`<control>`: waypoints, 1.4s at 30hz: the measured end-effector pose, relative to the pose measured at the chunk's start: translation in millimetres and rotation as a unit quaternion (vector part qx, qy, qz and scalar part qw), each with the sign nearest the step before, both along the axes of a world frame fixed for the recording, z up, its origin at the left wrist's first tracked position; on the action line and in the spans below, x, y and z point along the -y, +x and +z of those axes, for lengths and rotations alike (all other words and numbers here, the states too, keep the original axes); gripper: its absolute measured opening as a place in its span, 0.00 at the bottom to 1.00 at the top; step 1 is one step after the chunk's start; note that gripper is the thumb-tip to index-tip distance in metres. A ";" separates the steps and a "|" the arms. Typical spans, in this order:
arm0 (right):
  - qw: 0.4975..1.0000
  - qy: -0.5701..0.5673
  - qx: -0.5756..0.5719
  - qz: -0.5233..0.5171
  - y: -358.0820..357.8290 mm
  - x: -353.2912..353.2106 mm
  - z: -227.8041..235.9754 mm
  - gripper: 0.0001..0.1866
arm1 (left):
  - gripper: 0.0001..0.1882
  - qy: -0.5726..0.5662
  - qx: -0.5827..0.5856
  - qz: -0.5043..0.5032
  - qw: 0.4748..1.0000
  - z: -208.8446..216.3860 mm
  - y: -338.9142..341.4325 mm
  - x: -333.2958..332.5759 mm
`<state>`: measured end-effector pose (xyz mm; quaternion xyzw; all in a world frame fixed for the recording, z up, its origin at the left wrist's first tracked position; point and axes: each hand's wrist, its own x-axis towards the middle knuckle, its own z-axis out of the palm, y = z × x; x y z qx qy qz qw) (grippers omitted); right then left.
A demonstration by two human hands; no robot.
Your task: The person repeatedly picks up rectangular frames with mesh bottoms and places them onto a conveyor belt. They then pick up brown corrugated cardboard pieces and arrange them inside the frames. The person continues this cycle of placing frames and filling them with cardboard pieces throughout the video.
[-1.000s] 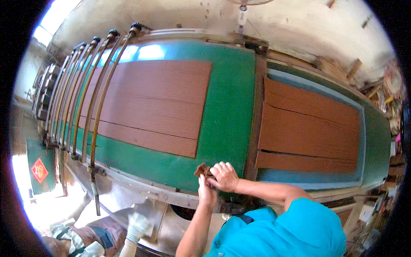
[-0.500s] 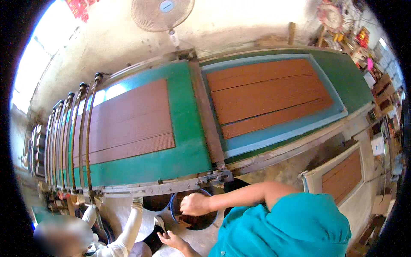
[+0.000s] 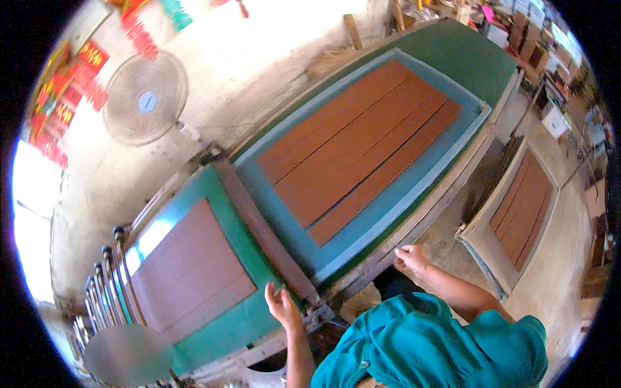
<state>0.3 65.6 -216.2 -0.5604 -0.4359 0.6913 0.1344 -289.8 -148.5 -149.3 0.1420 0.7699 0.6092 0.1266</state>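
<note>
My left hand (image 3: 283,306) is raised over the near edge of a green belt-like surface (image 3: 255,323), fingers apart and nothing visible in it. On that surface lies a finely ridged, purplish-brown sheet (image 3: 194,271). My right hand (image 3: 413,260) is held by the near rail of the long table, its fingers curled in; what they hold, if anything, is hidden. Beyond it a blue-bordered framed screen (image 3: 381,223) rests on the table, bearing brown, finely lined sheets (image 3: 362,142) split by dark gaps.
A second framed screen (image 3: 475,249) with brown sheets leans or lies low at the right. Several metal rods (image 3: 129,278) cross the green surface at the left, near another person, partly blurred (image 3: 129,355). A fan (image 3: 145,100) stands by the wall. Boxes and clutter fill the far right.
My view has turned right. My right hand has moved right, away from above the bucket, to the table's rail. My left hand has risen over the green surface.
</note>
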 end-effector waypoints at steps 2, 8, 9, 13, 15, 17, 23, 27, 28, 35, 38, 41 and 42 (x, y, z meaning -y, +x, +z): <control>0.993 -0.085 -0.043 -0.074 -2.7 -18.8 -28.8 0.14 | 0.22 -0.018 -0.080 -0.064 0.995 -1.2 -38.2 -74.7; 0.768 -0.582 -0.265 0.040 -59.1 -51.0 -112.9 0.22 | 0.26 -0.249 -0.263 -0.251 0.898 7.7 -188.4 -325.4; 0.796 -0.555 -0.241 0.027 -68.2 -48.3 -117.4 0.26 | 0.28 -0.276 -0.261 -0.267 0.885 3.7 -215.6 -360.6; 0.832 -0.531 -0.157 -0.023 -85.3 -52.4 -107.0 0.26 | 0.29 -0.404 -0.247 -0.275 0.837 -45.6 -318.9 -472.3; 0.847 -0.523 -0.093 -0.004 -85.8 -60.6 -92.1 0.27 | 0.30 -0.443 -0.222 -0.283 0.822 -78.9 -358.8 -506.5; 0.886 -0.461 -0.056 -0.007 -83.6 -70.9 -80.7 0.29 | 0.31 -0.414 -0.148 -0.264 0.859 -111.4 -377.9 -525.7; 0.945 -0.303 0.122 0.026 -42.5 -111.2 -82.0 0.30 | 0.36 -0.482 -0.171 -0.243 0.824 -134.9 -365.5 -578.9; 0.962 -0.107 0.119 -0.221 24.9 -170.9 -74.7 0.26 | 0.37 -0.483 -0.155 -0.284 0.813 -107.1 -312.3 -633.9; 0.947 -0.036 0.064 -0.314 41.7 -189.6 -66.5 0.25 | 0.35 -0.450 -0.181 -0.304 0.820 -97.1 -290.8 -640.4; 0.840 0.027 0.118 -0.529 194.6 -245.6 48.4 0.27 | 0.33 -0.340 -0.080 -0.418 0.839 13.7 -137.1 -589.6; 0.844 0.061 0.132 -0.517 232.9 -208.9 84.3 0.28 | 0.26 -0.301 0.165 -0.429 0.836 73.1 -101.1 -511.5; 0.832 0.030 0.202 -0.515 263.4 -165.0 99.9 0.29 | 0.22 -0.263 0.151 -0.393 0.868 106.5 -59.6 -430.7; 0.847 0.033 0.236 -0.474 275.8 -144.4 102.8 0.30 | 0.21 -0.261 0.131 -0.387 0.875 111.7 -49.1 -407.1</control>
